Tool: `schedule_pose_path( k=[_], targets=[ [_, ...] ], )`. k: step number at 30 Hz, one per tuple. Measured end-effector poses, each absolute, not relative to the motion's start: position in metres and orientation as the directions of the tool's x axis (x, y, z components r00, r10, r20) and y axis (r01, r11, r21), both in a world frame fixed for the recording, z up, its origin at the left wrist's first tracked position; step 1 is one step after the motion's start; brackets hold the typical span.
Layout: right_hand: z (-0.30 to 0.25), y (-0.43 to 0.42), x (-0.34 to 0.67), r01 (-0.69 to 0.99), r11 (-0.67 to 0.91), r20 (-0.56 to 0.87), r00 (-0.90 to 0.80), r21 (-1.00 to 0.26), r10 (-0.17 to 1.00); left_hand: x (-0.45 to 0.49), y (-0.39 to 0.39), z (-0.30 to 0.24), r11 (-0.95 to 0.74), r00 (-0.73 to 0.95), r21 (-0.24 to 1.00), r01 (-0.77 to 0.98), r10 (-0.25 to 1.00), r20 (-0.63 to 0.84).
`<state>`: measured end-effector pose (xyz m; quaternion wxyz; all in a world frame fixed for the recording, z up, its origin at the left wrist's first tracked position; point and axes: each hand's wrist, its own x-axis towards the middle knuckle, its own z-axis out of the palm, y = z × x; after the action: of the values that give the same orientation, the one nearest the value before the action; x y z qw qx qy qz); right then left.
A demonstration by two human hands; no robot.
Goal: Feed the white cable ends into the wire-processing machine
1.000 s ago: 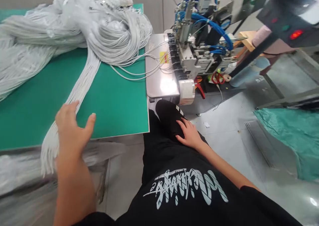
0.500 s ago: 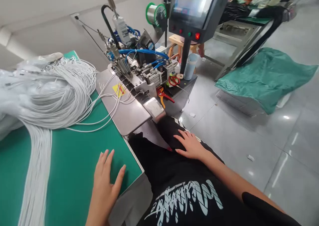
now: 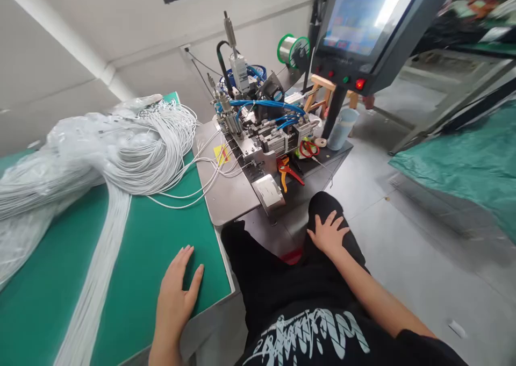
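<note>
My left hand rests at the near edge of the green tabletop, thumb apart from the fingers, holding nothing. With fingers spread, my right hand lies on my right knee and holds nothing. Left of my left hand, a long bundle of white cables runs down the table from a larger heap partly wrapped in clear plastic. Several white cables lead from the heap across a metal plate to a bench machine with blue air tubes. Neither hand touches the cables or the machine.
A monitor with a lit red button stands right of the machine. Orange-and-red pliers, a blue bin and a wire spool are around it. A green sheet covers something at the right.
The view has shifted, so the machine and table sit further right in the picture. My right hand has moved forward to the knee. My left hand stays by the table edge, its fingers closer together.
</note>
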<state>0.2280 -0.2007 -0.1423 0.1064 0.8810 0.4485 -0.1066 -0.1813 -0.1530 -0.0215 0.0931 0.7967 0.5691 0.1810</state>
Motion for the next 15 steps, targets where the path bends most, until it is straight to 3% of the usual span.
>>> schedule_pose_path(
  k=[4,9,15],
  targets=[
    [-0.155,-0.203,0.254,0.78,-0.622,-0.212,0.62,0.063,0.755,-0.176,-0.156,-0.015,-0.306,0.24,0.332,0.892,0.944,0.225],
    [-0.157,-0.215,0.271,0.741,-0.671,-0.253,0.646,-0.019,0.721,-0.168,-0.156,-0.008,-0.297,0.229,0.297,0.908,0.943,0.243],
    [-0.163,-0.209,0.275,0.77,-0.62,-0.331,0.551,-0.15,0.766,-0.168,-0.155,-0.009,-0.303,0.234,0.28,0.911,0.938,0.255]
  ],
)
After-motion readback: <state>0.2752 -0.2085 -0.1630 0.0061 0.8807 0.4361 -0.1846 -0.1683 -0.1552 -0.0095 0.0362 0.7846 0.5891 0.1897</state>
